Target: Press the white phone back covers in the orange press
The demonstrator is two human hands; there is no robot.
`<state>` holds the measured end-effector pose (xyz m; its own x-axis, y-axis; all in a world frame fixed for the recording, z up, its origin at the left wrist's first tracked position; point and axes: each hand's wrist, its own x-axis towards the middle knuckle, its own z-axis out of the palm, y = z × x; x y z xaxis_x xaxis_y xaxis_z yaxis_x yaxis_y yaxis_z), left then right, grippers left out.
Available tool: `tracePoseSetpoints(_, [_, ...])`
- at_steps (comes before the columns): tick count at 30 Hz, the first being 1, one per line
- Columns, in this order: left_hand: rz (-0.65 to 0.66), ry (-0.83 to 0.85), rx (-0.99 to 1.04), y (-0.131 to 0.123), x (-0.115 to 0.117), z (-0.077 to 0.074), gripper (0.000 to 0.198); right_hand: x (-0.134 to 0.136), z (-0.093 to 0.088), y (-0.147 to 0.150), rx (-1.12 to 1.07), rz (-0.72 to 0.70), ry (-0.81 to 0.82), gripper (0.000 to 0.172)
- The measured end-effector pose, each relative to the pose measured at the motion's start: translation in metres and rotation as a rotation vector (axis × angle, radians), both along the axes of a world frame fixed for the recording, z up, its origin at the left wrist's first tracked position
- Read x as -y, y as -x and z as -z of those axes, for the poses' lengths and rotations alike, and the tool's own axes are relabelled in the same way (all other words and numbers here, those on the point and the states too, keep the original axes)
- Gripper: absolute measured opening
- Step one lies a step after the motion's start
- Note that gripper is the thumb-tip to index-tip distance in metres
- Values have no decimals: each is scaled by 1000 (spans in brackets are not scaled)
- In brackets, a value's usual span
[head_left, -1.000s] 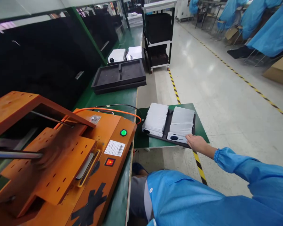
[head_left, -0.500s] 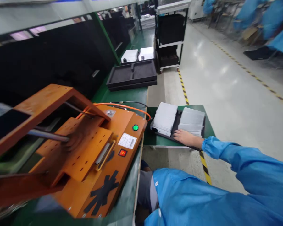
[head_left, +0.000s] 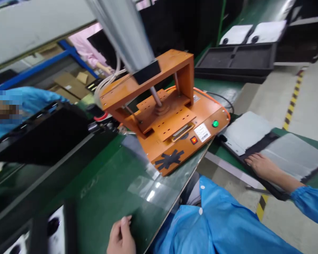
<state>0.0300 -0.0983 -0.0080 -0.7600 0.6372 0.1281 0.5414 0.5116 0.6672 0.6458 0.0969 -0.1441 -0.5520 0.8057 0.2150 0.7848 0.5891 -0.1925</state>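
My right hand [head_left: 262,165] lies over the dark tray [head_left: 261,143], fingers extended at the near-left corner of the right stack of thin pale sheets [head_left: 295,155]. Beside it in the same tray is a left stack of pale sheets [head_left: 247,130], with a black round spot at its near-left corner. Low in the view, my left hand [head_left: 122,236] is over the green worktable [head_left: 106,197], thumb against curled fingers, with nothing visible in them. An orange press machine [head_left: 172,130] with a lit green button and a red switch stands beyond that hand.
Stacked black trays [head_left: 235,61] lie on the bench behind the machine, near white panels with black round spots [head_left: 266,31]. At lower left are more white parts in black holders [head_left: 57,229]. A co-worker in a blue sleeve [head_left: 39,95] is across the bench; another wears pink [head_left: 87,46].
The view has swung left, bringing my left hand, the co-workers and the lower-left parts into sight. My right hand stays at the tray between the two stacks.
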Motion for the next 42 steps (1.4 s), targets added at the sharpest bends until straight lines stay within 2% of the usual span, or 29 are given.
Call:
tracePoseSetpoints(2, [33,-40,-15,3,0,9,37,-6,0,-3,107,28,103,25])
tracePoseSetpoints(5, [111,-93,-35,4,2,13,37,-8,5,-7,265,73,163,30])
tracePoseSetpoints(9, [163,-120,-55,-1,1,9,35,-10,17,-15,362,78,33,30])
tracePoseSetpoints(12, [202,-126,-95,-7,-9,2,30,-15,7,3,312,25,-78,30])
tracePoseSetpoints(14, [230,-120,-118,-14,-22,-4,26,-15,-17,44,221,-119,-105,28])
tracePoseSetpoints(15, [245,-113,-134,-18,-28,-7,25,-12,-34,72,176,-199,-85,26])
tracePoseSetpoints(16, [265,-93,-163,-24,-35,-9,25,-7,-52,105,113,-339,-55,22])
tracePoseSetpoints(17, [286,-59,-207,-29,-41,-10,30,0,-70,140,53,-440,-16,18])
tracePoseSetpoints(19, [332,39,-316,-40,-47,-11,54,19,-105,210,-66,-589,31,16])
tracePoseSetpoints(21, [381,140,-385,-46,-43,-10,73,37,-131,269,-208,-690,54,22])
tracePoseSetpoints(24, [471,193,-328,-42,-22,-9,72,52,-149,327,-352,-810,61,23])
tracePoseSetpoints(26, [500,152,-225,-31,-4,-11,67,52,-149,348,-371,-888,73,21])
tracePoseSetpoints(27, [462,105,-179,-25,5,-13,63,51,-147,354,-379,-904,79,21])
tracePoseSetpoints(31, [81,-90,-112,-8,28,-15,37,42,-136,367,-409,-832,80,26])
tracePoseSetpoints(32, [32,-104,-111,-7,30,-14,33,41,-135,368,-400,-818,81,29])
tracePoseSetpoints(33, [24,-101,-111,-7,31,-13,30,40,-135,369,-390,-808,86,31])
tracePoseSetpoints(35, [94,-78,-123,-9,27,-12,25,40,-135,370,-391,-773,99,29])
tracePoseSetpoints(38, [201,-80,-178,-15,13,-14,21,41,-137,374,-429,-686,109,23])
tracePoseSetpoints(42, [286,-117,-205,-19,-2,-16,19,38,-135,379,-482,-615,117,23])
